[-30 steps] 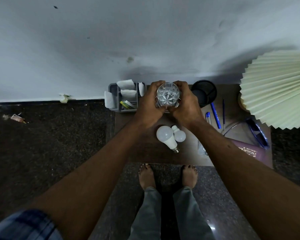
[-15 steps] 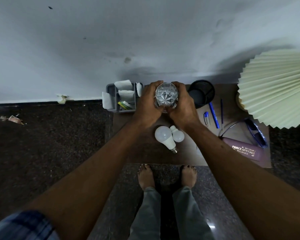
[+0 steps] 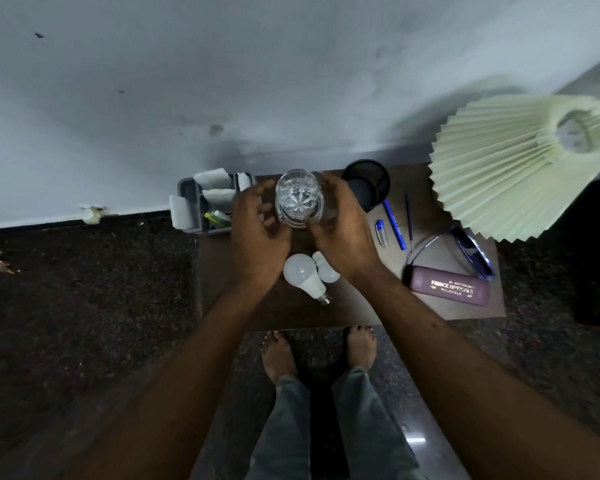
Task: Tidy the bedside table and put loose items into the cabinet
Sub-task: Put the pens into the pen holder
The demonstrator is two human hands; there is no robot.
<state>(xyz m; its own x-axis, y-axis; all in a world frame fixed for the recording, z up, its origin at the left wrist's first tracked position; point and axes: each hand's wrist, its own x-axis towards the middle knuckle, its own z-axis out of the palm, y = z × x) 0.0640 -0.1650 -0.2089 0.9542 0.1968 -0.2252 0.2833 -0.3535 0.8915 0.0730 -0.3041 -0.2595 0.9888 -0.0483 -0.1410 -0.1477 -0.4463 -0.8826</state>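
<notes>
Both hands have loosened from the cut-glass tumbler they clasped half a second ago, as seen from the head camera. The left hand now stands just clear of the tumbler's left side, fingers loosely curled and holding nothing. The right hand cups the tumbler's right side; whether its fingertips touch the glass cannot be told.

The tumbler stands upright near the far edge of the bedside table, its long axis vertical, so the camera looks straight down its mouth. It sits between the two parted hands and slightly beyond them, with the right hand nearer.

To its left a grey organiser holds folded papers, and to its right stands a black mesh pen cup. Two white bulbs, a large bulb and a small bulb, lie touching just nearer than the hands. Farther right lie a blue pen, blue-framed spectacles and a purple spectacle case, beneath a pleated lampshade.

The camera has swung since the earlier frame, bringing the top of the shade into view. No cabinet is visible. The loose items appear not yet put away.
</notes>
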